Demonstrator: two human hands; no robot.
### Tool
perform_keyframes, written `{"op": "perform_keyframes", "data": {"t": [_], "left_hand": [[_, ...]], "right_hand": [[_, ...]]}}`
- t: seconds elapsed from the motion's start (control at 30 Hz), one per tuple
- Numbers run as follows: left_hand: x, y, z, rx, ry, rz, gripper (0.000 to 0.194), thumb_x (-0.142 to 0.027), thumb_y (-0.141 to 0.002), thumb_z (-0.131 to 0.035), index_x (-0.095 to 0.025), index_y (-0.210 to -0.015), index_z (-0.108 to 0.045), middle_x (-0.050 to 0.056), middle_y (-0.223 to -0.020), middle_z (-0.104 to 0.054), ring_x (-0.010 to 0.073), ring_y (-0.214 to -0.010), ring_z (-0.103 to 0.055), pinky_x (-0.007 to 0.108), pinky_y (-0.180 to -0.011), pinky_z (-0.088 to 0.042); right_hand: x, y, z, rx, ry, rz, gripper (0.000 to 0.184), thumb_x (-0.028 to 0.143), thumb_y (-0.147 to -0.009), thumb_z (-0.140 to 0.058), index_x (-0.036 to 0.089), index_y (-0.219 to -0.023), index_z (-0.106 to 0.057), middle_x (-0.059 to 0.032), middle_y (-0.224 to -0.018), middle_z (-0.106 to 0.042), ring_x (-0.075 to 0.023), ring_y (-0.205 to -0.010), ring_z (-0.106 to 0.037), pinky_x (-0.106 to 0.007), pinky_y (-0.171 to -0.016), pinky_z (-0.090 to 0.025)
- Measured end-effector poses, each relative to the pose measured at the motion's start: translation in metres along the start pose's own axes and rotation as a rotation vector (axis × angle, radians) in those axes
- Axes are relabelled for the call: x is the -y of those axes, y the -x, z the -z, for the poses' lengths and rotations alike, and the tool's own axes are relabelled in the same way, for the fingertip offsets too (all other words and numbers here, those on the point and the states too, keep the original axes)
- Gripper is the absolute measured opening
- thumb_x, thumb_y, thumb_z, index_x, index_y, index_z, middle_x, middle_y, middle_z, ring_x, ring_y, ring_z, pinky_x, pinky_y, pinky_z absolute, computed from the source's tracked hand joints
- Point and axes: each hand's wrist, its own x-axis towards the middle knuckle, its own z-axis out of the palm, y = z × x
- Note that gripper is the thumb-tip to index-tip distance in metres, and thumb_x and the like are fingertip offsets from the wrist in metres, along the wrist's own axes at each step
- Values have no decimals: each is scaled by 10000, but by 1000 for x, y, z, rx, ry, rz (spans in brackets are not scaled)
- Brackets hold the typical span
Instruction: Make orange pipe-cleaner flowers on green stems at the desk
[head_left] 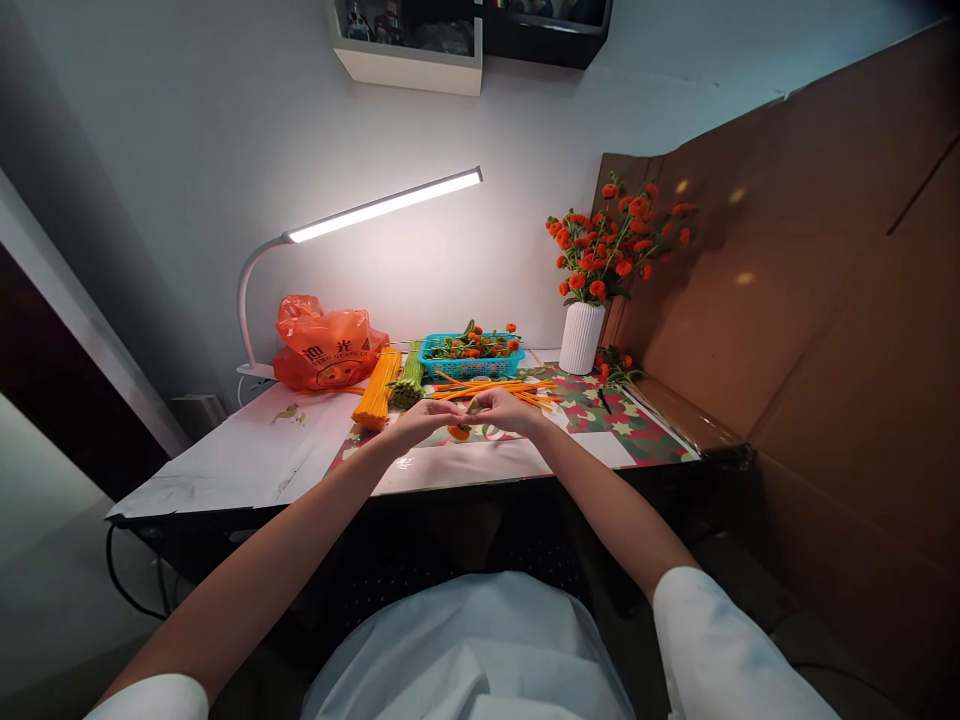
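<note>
1. Orange flower above the near bench, left hand and right hand meeting, fingers pinched around it!
2. Far blue basket holds flowers, seemingly done.
3. Yellow-orange bundle, left, looks unused.

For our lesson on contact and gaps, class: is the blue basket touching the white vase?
Apart. The head view shows it plainly: a visible gap separates the right end of the blue basket from the white vase.

Flower before basket, vase right of basket, bag left.
</note>
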Motion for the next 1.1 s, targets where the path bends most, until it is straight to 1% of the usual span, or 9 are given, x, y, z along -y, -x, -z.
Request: {"op": "perform_keyframes", "data": {"t": [0.17,0.27,0.33,0.43,0.57,0.63,0.8,0.97,1.1], "left_hand": [[-10,3,-12,-207,-380,-228,229,-433,-665,-723,-207,-696,-740,72,-912,-697,239,-916,-618,336,-852,-431],[-15,5,-21,-319,-583,-242,155,-384,-697,-718,-232,-675,-740,56,-915,-707,253,-964,-606,386,-942,-364],[-16,5,-24,-342,-634,-237,124,-346,-704,-717,-230,-660,-731,49,-913,-712,256,-962,-604,412,-963,-337],[-10,2,-25,-330,-548,-223,117,-333,-676,-722,-218,-659,-718,48,-885,-713,240,-907,-616,380,-912,-384],[1,0,-23,-274,-184,-87,200,-380,-661,-675,-184,-693,-696,50,-777,-704,213,-770,-640,325,-750,-462],[4,0,-23,-261,-52,-19,211,-377,-645,-671,-172,-691,-682,44,-719,-694,206,-730,-642,319,-725,-468],[9,6,-23,-239,127,2,233,-389,-627,-693,-163,-661,-649,25,-685,-662,176,-706,-618,304,-726,-453],[14,7,-23,-260,180,-28,251,-400,-617,-686,-160,-669,-631,27,-716,-639,167,-717,-580,291,-706,-425],[12,9,-25,-250,31,-46,264,-425,-660,-651,-165,-701,-635,36,-733,-638,182,-721,-582,316,-717,-434]], "right_hand": [[3,-3,-2,-143,172,-34,327,437,-614,-757,132,-601,-640,23,-559,-544,-95,-562,-459,-225,-541,-310],[2,-4,-4,-226,261,-66,294,412,-630,-745,134,-593,-657,7,-556,-569,-115,-597,-499,-231,-570,-326],[2,-5,-6,-255,287,-83,276,394,-630,-746,136,-582,-659,5,-547,-573,-115,-600,-504,-230,-578,-329],[3,-6,-6,-251,263,-95,281,389,-613,-757,135,-563,-650,9,-535,-558,-109,-584,-487,-232,-569,-320],[5,-4,-2,-169,126,-110,336,440,-587,-762,136,-568,-621,42,-505,-474,-77,-516,-378,-231,-515,-259],[5,-3,-1,-137,78,-92,365,468,-575,-759,136,-569,-606,54,-504,-441,-68,-508,-339,-230,-504,-237],[0,-1,-2,-86,3,27,372,484,-596,-741,135,-641,-623,39,-591,-508,-75,-562,-398,-222,-533,-282],[-9,2,-4,-106,-37,60,359,469,-616,-744,136,-686,-629,36,-593,-534,-75,-549,-430,-215,-529,-314],[-14,5,-2,23,-126,19,344,456,-641,-743,142,-710,-621,6,-639,-605,-107,-626,-549,-239,-632,-414]]}}
